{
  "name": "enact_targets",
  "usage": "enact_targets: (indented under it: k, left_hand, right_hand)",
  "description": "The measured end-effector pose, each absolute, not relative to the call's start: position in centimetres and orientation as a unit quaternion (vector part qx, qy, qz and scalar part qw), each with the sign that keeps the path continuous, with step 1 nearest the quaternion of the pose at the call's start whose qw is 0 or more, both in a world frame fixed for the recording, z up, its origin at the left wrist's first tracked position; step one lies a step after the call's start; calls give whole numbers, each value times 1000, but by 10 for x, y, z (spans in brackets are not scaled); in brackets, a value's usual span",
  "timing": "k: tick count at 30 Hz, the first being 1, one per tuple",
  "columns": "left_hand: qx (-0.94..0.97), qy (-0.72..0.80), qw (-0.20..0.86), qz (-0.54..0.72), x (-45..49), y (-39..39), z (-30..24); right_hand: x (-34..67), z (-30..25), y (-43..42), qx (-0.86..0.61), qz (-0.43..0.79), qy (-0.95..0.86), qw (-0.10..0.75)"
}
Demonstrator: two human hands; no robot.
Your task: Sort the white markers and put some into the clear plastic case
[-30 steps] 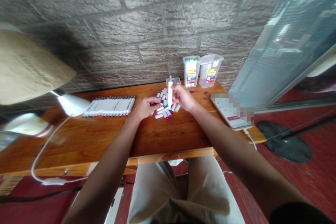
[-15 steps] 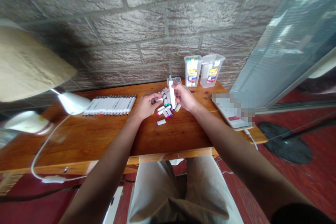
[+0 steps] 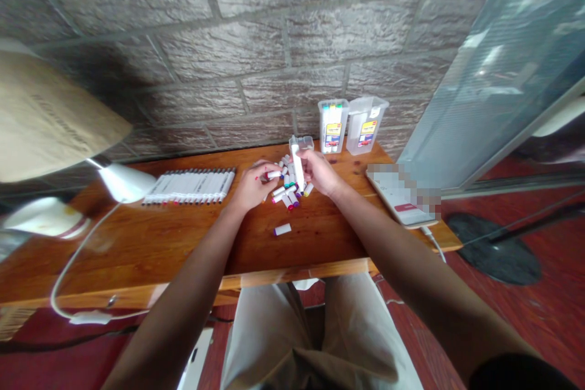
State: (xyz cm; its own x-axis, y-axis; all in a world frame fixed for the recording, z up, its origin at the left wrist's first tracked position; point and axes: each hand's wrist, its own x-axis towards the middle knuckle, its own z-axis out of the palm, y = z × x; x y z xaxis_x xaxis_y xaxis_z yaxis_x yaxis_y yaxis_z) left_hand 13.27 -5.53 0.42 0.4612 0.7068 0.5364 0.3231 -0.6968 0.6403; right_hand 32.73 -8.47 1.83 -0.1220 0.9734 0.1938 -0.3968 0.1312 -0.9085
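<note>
My right hand grips a white marker, uncapped at its upper end, held upright over a heap of loose marker caps. Pinched in the fingers of my left hand, at the left side of the heap, is a white marker cap with a red end. The caps in the heap are white with coloured ends: purple, pink, yellow, green. One single cap with a purple end lies apart, closer to the desk's front edge.
A row of white markers lies to the left. Behind the heap stand a small clear lid, a clear box with markers and another clear box. A tablet sits at right, a lamp and paper cup at left.
My left fingers now hold a red-ended cap plainly in view. The single purple-ended cap has shifted toward the desk's front edge. My right hand still grips the marker.
</note>
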Motion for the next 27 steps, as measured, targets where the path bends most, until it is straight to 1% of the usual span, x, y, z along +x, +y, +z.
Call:
enact_targets:
  k: [4, 7, 11, 19, 27]
  left_hand:
    - [756, 324, 373, 430, 135, -58, 6]
    - [718, 323, 439, 434, 135, -60, 9]
    - [720, 317, 446, 426, 136, -61, 10]
    - [705, 322, 480, 411, 136, -62, 9]
    - [724, 318, 455, 409, 137, -64, 9]
  right_hand:
    - [329, 18, -83, -313, 575, -460, 600]
    - [331, 20, -82, -322, 583, -442, 601]
    - [332, 23, -81, -345, 589, -411, 604]
    - [331, 21, -83, -364, 565, -420, 609]
    - [327, 25, -88, -376, 541, -438, 612]
